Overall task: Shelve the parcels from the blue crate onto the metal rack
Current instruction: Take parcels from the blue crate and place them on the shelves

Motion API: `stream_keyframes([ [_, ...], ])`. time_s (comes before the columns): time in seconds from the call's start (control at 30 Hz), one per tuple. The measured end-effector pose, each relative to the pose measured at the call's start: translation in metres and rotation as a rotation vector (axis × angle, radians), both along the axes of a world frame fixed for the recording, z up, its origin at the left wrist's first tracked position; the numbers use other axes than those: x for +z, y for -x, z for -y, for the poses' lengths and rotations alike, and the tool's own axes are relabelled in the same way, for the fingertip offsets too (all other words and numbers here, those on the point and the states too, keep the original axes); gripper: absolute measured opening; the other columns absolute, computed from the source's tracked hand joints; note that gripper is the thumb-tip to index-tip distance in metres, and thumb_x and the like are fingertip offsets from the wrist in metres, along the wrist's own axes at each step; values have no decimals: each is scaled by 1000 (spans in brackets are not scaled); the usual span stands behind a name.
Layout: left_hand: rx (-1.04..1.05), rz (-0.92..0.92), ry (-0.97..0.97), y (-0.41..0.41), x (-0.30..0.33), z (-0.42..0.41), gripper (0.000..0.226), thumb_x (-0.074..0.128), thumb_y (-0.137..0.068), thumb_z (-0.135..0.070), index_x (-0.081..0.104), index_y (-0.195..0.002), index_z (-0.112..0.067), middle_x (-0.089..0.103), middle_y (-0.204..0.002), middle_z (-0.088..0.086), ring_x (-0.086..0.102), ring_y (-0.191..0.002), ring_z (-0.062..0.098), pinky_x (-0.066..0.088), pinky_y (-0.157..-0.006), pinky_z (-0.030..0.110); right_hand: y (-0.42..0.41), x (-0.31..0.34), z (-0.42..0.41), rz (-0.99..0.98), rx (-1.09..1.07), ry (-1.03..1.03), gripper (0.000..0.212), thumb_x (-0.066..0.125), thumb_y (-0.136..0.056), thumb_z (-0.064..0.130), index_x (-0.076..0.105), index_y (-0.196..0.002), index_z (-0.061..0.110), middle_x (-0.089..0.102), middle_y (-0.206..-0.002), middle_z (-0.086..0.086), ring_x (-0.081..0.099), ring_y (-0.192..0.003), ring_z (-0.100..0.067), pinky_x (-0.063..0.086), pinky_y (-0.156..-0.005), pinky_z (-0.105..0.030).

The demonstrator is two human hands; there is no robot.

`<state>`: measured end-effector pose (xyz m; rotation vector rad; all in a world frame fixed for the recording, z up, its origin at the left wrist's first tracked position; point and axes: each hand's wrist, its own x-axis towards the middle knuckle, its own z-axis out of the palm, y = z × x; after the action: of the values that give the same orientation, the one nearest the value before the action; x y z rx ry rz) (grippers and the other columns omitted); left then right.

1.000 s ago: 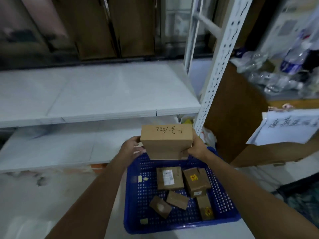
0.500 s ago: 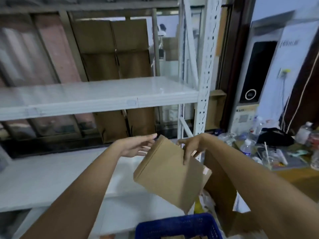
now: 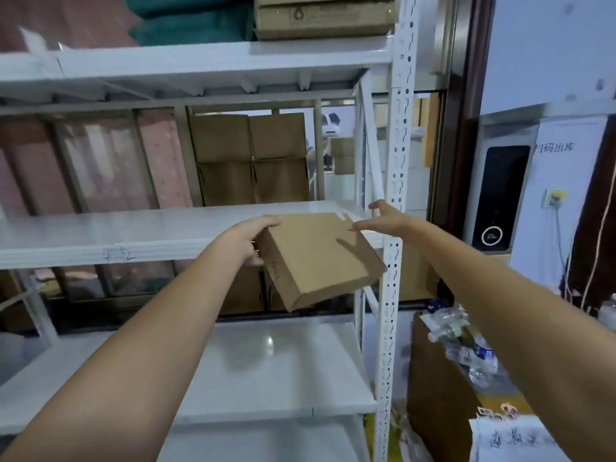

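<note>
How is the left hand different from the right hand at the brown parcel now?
The left hand grips the parcel at its left corner, fingers curled over the edge; the right hand is open, its fingers spread and straight. The left hand carries the tilted parcel; the right hand only meets its upper right corner. Both reach toward the middle shelf.

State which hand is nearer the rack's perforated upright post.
Right. The right hand reaches open just beside the post; the left hand holds the cardboard box further left.

A storeroom: white metal rack (image 3: 398,195) (slotted uprights), stacked cartons (image 3: 250,158).
</note>
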<state>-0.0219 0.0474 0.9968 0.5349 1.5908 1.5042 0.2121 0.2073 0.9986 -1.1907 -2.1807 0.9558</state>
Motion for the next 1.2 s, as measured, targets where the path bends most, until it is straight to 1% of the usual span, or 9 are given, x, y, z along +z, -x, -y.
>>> stream_keyframes([
  [0.1,84,152,-104,-4,23,7,46,86,-63,-25,56,-93,-7,63,-89,12,63,-80,29,55,-53,41,-1,17,9,-67,-31,73,101,73,-76,56,16,-152,19,24,-157,-11,36,-136,-36,38,-106,-51],
  [0.2,120,155,-190,-12,33,8,38,85,-63,-25,56,-84,-11,65,-85,11,64,-80,26,55,-55,39,8,26,23,-168,24,193,102,70,-75,60,14,-151,23,26,-154,-13,43,-129,-39,47,-97,-50],
  [0.33,198,232,-257,-23,39,6,32,80,-71,-29,54,-82,-13,64,-79,11,63,-73,27,55,-51,38,25,37,34,-351,123,492,83,67,-82,52,22,-145,25,35,-143,-19,58,-111,-38,54,-90,-49],
  [0.43,190,242,-240,-21,38,9,36,80,-68,-31,55,-87,-13,65,-89,13,64,-82,28,59,-65,42,38,39,34,-479,186,642,54,64,-85,42,41,-125,14,56,-112,-18,66,-90,-29,59,-68,-36],
  [0.53,179,237,-201,-3,36,23,53,83,-62,-35,51,-95,-10,62,-102,17,63,-92,32,58,-76,45,54,39,33,-526,212,654,37,66,-84,38,49,-107,14,59,-98,-16,66,-80,-27,58,-53,-30],
  [0.63,110,187,-99,23,37,48,64,81,-64,-41,45,-108,-12,60,-106,24,65,-92,40,58,-68,50,72,32,37,-489,264,639,30,64,-83,39,50,-100,18,59,-96,-15,65,-83,-27,57,-56,-29],
  [0.73,36,112,-61,49,40,76,60,77,-71,-35,46,-120,-19,60,-114,21,65,-95,38,58,-66,46,100,25,50,-496,322,650,28,62,-83,40,53,-101,21,59,-96,-14,64,-85,-27,56,-59,-29],
  [0.9,51,57,-84,108,37,134,43,73,-76,-29,51,-112,-18,64,-105,20,64,-92,35,57,-65,43,167,28,96,-507,409,663,43,63,-81,39,53,-120,23,61,-102,-15,66,-88,-29,57,-60,-30],
  [1.2,253,-5,-83,241,51,302,42,71,-78,-34,54,-113,-18,66,-98,18,66,-90,31,59,-62,38,343,38,240,-470,529,694,28,66,-79,38,58,-99,20,63,-91,-14,65,-83,-26,56,-58,-28],
])
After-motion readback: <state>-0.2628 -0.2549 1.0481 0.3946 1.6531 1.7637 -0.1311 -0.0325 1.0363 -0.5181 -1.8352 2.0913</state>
